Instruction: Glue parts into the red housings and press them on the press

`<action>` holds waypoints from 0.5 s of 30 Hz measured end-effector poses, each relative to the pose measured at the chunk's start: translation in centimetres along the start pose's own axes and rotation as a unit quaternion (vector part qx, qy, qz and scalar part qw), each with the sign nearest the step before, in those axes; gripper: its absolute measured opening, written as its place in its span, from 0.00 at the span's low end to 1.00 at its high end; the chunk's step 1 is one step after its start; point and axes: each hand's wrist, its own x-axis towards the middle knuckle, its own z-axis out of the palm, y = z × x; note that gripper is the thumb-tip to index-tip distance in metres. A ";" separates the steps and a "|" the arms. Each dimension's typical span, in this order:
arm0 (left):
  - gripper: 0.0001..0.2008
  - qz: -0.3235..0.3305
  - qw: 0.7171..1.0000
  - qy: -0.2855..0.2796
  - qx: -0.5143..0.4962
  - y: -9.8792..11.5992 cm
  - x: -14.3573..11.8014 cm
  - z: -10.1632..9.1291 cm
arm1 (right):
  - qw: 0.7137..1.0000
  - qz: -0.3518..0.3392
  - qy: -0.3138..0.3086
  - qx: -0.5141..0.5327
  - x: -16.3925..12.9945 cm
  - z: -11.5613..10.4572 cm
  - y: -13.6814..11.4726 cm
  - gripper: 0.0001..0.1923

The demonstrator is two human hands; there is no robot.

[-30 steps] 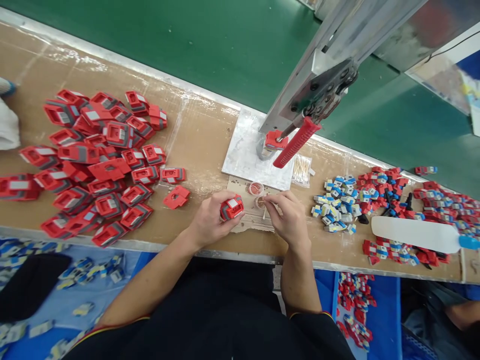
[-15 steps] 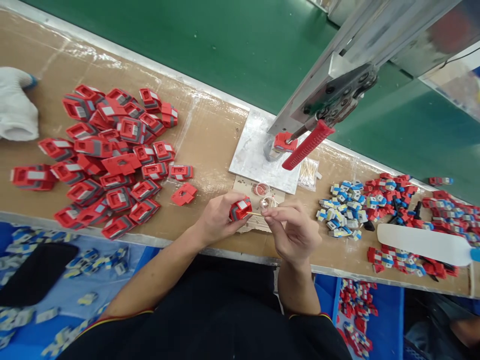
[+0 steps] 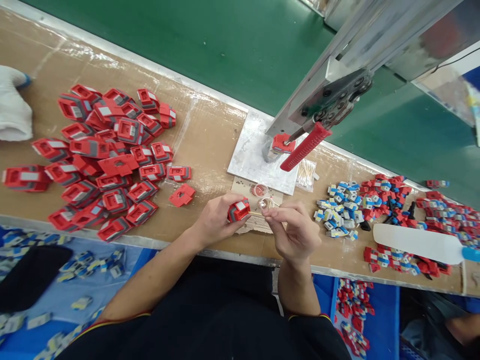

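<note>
My left hand (image 3: pixel 215 220) is closed around a red plastic part (image 3: pixel 238 210) with a dark side band. In a pinch, my right hand (image 3: pixel 294 230) holds a cotton swab (image 3: pixel 256 214) by its far end, and the thin stick reaches across to the red part. Whether its tip touches the part's inside, I cannot tell. Just beyond my fingers, two small clear cups stand on a piece of cardboard (image 3: pixel 240 186). One cup (image 3: pixel 260 190) shows reddish content; the other cup (image 3: pixel 264 204) sits partly behind my right fingers.
Many red-and-grey parts (image 3: pixel 116 155) lie heaped at left, near a white glove (image 3: pixel 13 107). A toggle press with a red handle (image 3: pixel 305 147) stands on a metal plate (image 3: pixel 243 150). Cotton swabs in a bag (image 3: pixel 306 174), blue-and-white pieces (image 3: pixel 339 209) and a white bottle (image 3: pixel 416 242) are at right.
My view has shifted slightly. Both hands stay nearly where they were, with the swab still reaching to the red part.
</note>
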 end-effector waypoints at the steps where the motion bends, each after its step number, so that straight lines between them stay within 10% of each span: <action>1: 0.21 0.001 1.000 0.002 0.001 0.0 0.0 0.0 | 1.000 0.007 0.019 0.013 -0.1 -0.4 0.3 0.10; 5: 0.20 -0.028 0.999 0.006 -0.023 0.1 -0.1 -0.1 | 0.992 0.054 0.114 0.032 -1.0 -2.3 2.3 0.08; 12: 0.16 -0.100 0.986 0.027 -0.133 0.6 0.6 -0.7 | 0.976 0.107 -0.177 -0.075 -2.5 -2.5 4.7 0.03; 15: 0.18 -0.136 0.969 0.050 -0.198 0.4 1.2 -0.9 | 0.980 0.125 -0.126 -0.094 -3.2 -5.5 5.8 0.10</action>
